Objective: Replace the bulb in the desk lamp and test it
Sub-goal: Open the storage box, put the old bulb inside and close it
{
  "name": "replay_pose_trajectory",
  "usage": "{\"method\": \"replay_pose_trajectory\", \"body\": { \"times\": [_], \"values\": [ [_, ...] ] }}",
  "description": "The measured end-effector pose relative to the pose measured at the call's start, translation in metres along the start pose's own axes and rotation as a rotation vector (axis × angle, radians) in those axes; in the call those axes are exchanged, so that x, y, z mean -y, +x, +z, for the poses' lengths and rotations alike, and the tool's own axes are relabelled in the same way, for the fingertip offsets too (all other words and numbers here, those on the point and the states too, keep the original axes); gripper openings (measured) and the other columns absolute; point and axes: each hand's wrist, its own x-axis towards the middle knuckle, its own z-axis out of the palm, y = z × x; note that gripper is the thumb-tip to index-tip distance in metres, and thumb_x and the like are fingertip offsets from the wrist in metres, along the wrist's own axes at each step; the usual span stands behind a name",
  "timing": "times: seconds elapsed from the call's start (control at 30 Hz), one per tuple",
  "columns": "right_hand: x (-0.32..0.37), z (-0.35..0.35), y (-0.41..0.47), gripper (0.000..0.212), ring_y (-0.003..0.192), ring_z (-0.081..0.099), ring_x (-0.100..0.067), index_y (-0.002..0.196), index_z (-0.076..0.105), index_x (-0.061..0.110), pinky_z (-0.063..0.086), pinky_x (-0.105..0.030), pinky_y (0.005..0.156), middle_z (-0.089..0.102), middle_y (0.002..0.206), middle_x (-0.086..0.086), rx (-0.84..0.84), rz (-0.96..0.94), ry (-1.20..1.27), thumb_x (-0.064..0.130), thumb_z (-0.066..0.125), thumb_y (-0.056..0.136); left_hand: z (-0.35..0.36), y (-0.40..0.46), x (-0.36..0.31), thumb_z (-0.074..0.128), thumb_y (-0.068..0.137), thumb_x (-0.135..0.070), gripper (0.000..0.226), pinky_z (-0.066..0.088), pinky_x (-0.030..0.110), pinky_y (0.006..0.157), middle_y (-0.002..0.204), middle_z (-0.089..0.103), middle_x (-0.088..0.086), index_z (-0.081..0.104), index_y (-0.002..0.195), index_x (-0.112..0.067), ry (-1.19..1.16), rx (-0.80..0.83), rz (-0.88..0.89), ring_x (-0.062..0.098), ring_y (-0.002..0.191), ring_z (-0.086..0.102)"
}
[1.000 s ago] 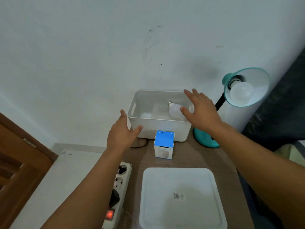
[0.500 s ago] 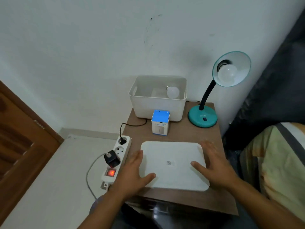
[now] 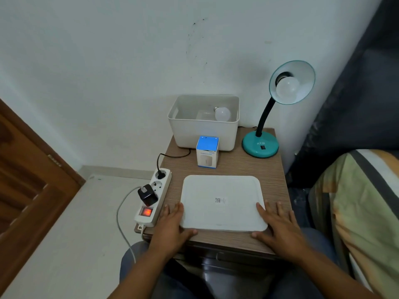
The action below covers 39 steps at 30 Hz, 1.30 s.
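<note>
While your hands lie flat and empty beside the lid (image 3: pixel 222 201) | left hand (image 3: pixel 172 226), right hand (image 3: pixel 280 227), fingers spread | lamp (image 3: pixel 262 134) at 1 o'clock, bulb (image 3: pixel 287 88) facing you | right hand nearer | spare bulb (image 3: pixel 222 113) in bin (image 3: pixel 203 134) at 12.

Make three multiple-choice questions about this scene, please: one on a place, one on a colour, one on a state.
1. Where does the loose bulb lie?
A. in the white bin
B. on the lid
C. on the floor

2. What colour is the lamp's base?
A. red
B. teal
C. black

3. How is the power strip's switch?
A. dark
B. hidden
C. glowing red

Answers:
1 A: the loose bulb lies inside the white bin.
2 B: the lamp's base is teal.
3 C: the switch on the power strip glows red.
</note>
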Motion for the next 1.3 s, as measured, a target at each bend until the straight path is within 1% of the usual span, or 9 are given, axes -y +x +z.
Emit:
{"method": "replay_pose_trajectory", "body": {
  "times": [0.07, 0.27, 0.63, 0.77, 0.87, 0.93, 1.03, 1.17, 1.3],
  "values": [
    [0.001, 0.001, 0.0, 0.089, 0.149, -0.02, -0.023, 0.151, -0.013, 0.041, -0.016, -0.044, 0.119, -0.011, 0.163, 0.005, -0.011, 0.009, 0.016, 0.072, 0.042, 0.088, 0.001, -0.001, -0.002, 0.072, 0.091, -0.046, 0.096, 0.007, 0.039, 0.127, 0.171, 0.013, 0.001, 0.015, 0.164, -0.018, -0.035, -0.018, -0.013, 0.022, 0.159, -0.002],
    [-0.001, 0.004, -0.002, 0.096, 0.142, -0.022, -0.01, 0.154, -0.013, 0.028, -0.02, -0.031, 0.113, -0.008, 0.163, 0.006, -0.039, -0.002, 0.12, 0.06, 0.052, 0.091, 0.005, -0.007, -0.001, 0.082, 0.083, -0.041, 0.1, 0.015, 0.039, 0.126, 0.17, 0.015, 0.005, 0.024, 0.162, -0.023, -0.201, -0.053, -0.089, 0.022, 0.158, 0.009],
    [0.01, -0.046, -0.011, 0.095, 0.148, -0.02, -0.011, 0.144, -0.011, 0.048, -0.003, -0.037, 0.121, -0.009, 0.16, 0.015, -0.206, -0.102, 0.374, 0.052, 0.064, 0.086, -0.03, -0.01, -0.028, 0.085, 0.081, -0.034, 0.103, 0.034, 0.043, 0.121, 0.166, 0.028, -0.006, 0.022, 0.162, -0.023, -0.242, -0.203, 0.026, 0.018, 0.15, 0.033],
    [0.026, -0.076, -0.001, 0.096, 0.149, -0.014, -0.01, 0.143, -0.005, 0.053, 0.007, -0.048, 0.122, -0.001, 0.159, 0.019, -0.267, -0.118, 0.477, 0.043, 0.07, 0.084, -0.057, 0.001, -0.045, 0.089, 0.077, -0.026, 0.101, 0.032, 0.033, 0.121, 0.162, 0.038, -0.003, 0.032, 0.159, -0.018, -0.327, -0.27, 0.047, 0.015, 0.146, 0.039],
    [0.039, -0.099, 0.012, 0.096, 0.147, -0.01, -0.008, 0.138, -0.004, 0.057, 0.008, -0.041, 0.118, 0.0, 0.151, 0.026, -0.311, -0.154, 0.527, 0.034, 0.072, 0.085, -0.078, 0.014, -0.058, 0.089, 0.078, -0.023, 0.096, 0.032, 0.024, 0.113, 0.153, 0.043, -0.011, 0.036, 0.158, -0.018, -0.358, -0.302, 0.069, 0.008, 0.136, 0.042],
    [0.045, -0.113, 0.025, 0.097, 0.144, -0.008, -0.003, 0.142, -0.003, 0.054, 0.01, -0.035, 0.117, -0.001, 0.148, 0.029, -0.327, -0.167, 0.533, 0.032, 0.073, 0.085, -0.091, 0.026, -0.063, 0.09, 0.076, -0.022, 0.097, 0.031, 0.026, 0.117, 0.157, 0.041, -0.01, 0.037, 0.157, -0.021, -0.405, -0.325, 0.075, 0.01, 0.14, 0.041],
    [0.051, -0.129, 0.051, 0.101, 0.144, -0.007, -0.003, 0.154, 0.001, 0.038, 0.013, -0.039, 0.119, 0.001, 0.151, 0.022, -0.326, -0.134, 0.516, 0.035, 0.074, 0.084, -0.11, 0.05, -0.067, 0.09, 0.077, -0.023, 0.096, 0.035, 0.037, 0.12, 0.16, 0.038, -0.006, 0.037, 0.157, -0.021, -0.394, -0.347, 0.099, 0.016, 0.145, 0.041],
    [0.057, -0.148, 0.092, 0.101, 0.149, -0.004, -0.007, 0.155, 0.007, 0.036, 0.012, -0.038, 0.122, 0.009, 0.161, 0.013, -0.33, -0.137, 0.573, 0.036, 0.076, 0.081, -0.137, 0.084, -0.074, 0.089, 0.079, -0.024, 0.095, 0.037, 0.038, 0.117, 0.159, 0.04, -0.009, 0.036, 0.158, -0.022, -0.389, -0.36, 0.126, 0.014, 0.143, 0.041],
    [0.066, -0.163, 0.136, 0.101, 0.145, -0.007, -0.003, 0.155, 0.005, 0.033, 0.007, -0.03, 0.119, 0.006, 0.163, 0.006, -0.322, -0.162, 0.58, 0.037, 0.075, 0.083, -0.165, 0.125, -0.071, 0.091, 0.075, -0.027, 0.097, 0.03, 0.024, 0.112, 0.156, 0.043, -0.012, 0.038, 0.157, -0.025, -0.404, -0.336, 0.12, 0.001, 0.138, 0.037]
  ]
}}
